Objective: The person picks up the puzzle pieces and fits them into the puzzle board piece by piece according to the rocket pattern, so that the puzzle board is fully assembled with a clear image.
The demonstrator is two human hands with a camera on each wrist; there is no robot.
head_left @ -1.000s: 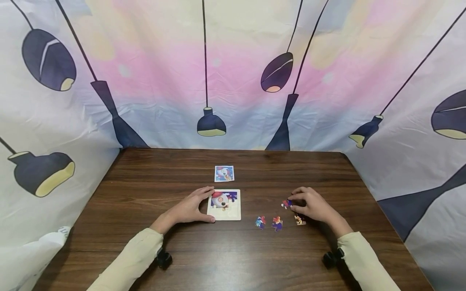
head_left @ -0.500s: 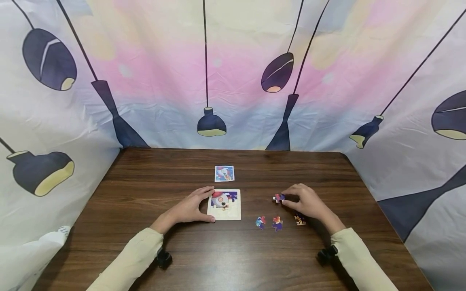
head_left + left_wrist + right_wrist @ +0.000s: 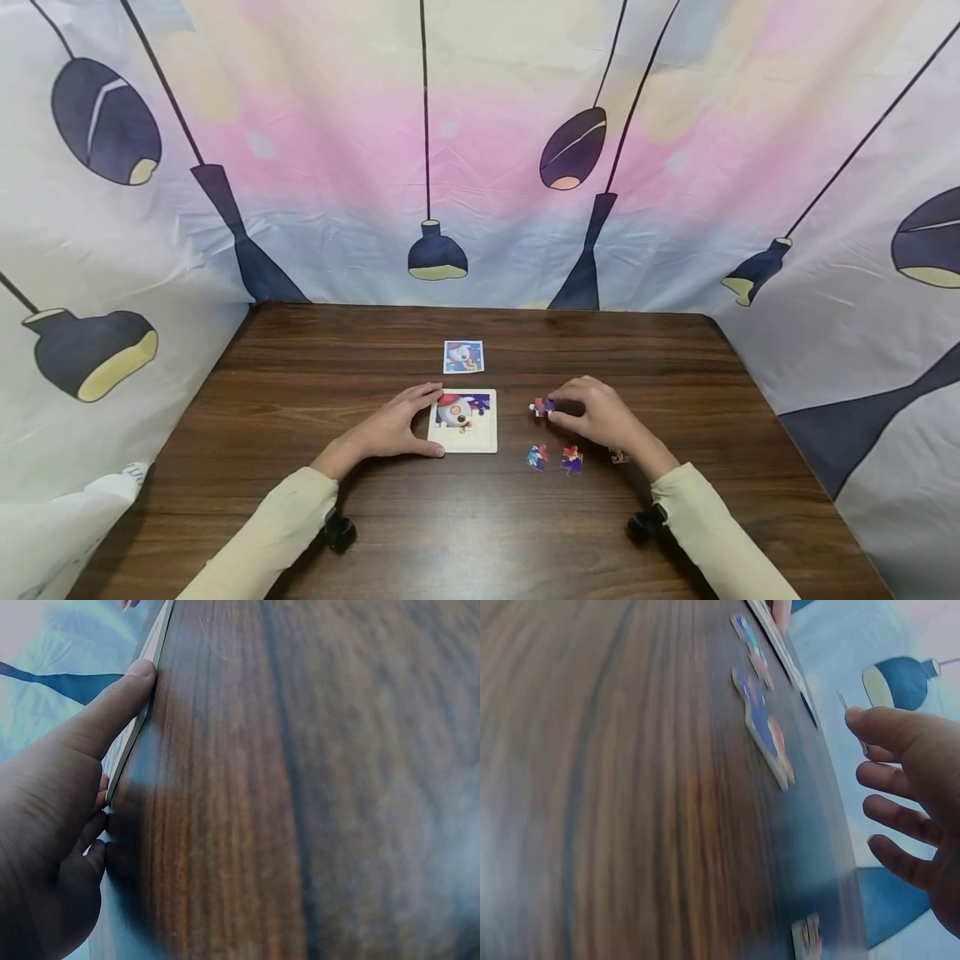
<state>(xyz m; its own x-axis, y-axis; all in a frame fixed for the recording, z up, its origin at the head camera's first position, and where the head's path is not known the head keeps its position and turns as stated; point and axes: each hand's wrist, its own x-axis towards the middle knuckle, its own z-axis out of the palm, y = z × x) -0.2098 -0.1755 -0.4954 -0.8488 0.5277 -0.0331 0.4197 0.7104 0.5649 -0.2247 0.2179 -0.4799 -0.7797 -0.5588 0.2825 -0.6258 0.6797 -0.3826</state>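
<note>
My right hand (image 3: 597,413) pinches a purple, red and white jigsaw piece (image 3: 541,407) between thumb and fingertips. In the right wrist view that piece (image 3: 842,699) shows only as a thin edge at the thumb, raised off the table. My left hand (image 3: 386,427) grips the left side of a cream puzzle board (image 3: 480,437), thumb at the near corner and fingers at the far corner. The left wrist view has the thumb (image 3: 120,705) pressed on the board's edge (image 3: 124,761). Part of a cartoon picture with a round white head fills the board's upper area; its lower part is bare.
Two loose pieces, a blue-red piece (image 3: 537,457) and an orange-purple piece (image 3: 572,460), lie right of the board. Another loose piece (image 3: 618,455) is partly hidden under the right wrist. A small picture card (image 3: 463,357) lies behind the board on the wooden table (image 3: 337,350).
My right hand has lifted the piece and carried it left toward the board, its forearm now covering part of one loose piece. The left hand and the board stay where they were.
</note>
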